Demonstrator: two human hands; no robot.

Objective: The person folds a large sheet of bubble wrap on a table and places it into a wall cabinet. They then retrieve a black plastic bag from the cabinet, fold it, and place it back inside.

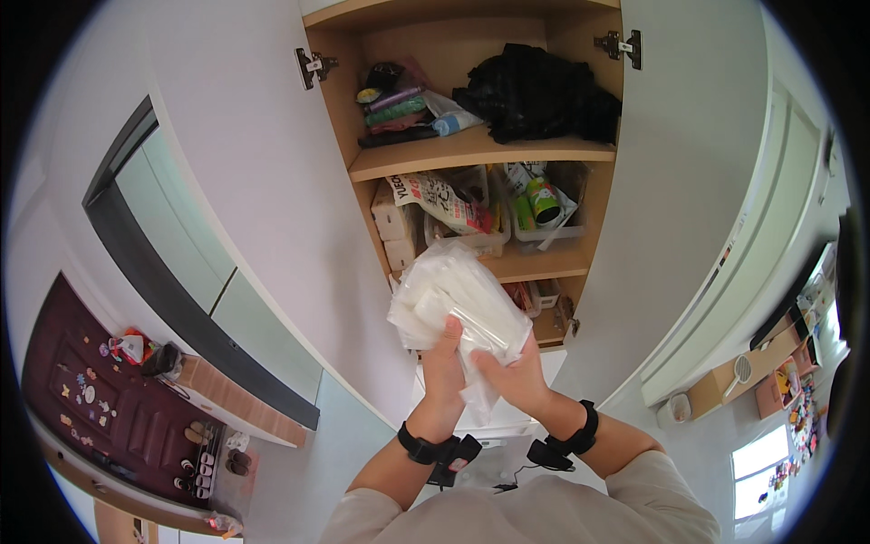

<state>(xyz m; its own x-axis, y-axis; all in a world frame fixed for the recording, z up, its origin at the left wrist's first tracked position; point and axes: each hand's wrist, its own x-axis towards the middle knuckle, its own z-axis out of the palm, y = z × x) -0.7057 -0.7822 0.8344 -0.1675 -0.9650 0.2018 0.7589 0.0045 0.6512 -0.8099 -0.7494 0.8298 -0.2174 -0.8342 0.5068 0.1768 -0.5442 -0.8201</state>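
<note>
A bundle of folded, translucent white plastic bags [455, 292] is held between both hands in front of an open wooden cabinet. My left hand [442, 360] grips its lower left part, with the thumb laid on top. On the lower right, my right hand [520, 374] grips the same bundle, thumb across the front and fingers mostly hidden behind it. One loose end of plastic hangs down between the wrists. The bundle covers part of the lower shelves. Each wrist wears a black strap with a small device.
Black plastic bags [544, 95] and rolled bags [401, 105] lie on the upper shelf [476, 153]. Below stand clear bins [547, 234] with packets and a green can, beside tissue packs [394, 231]. Open white doors [686, 136] flank the cabinet. Shoes [204, 469] are at far left.
</note>
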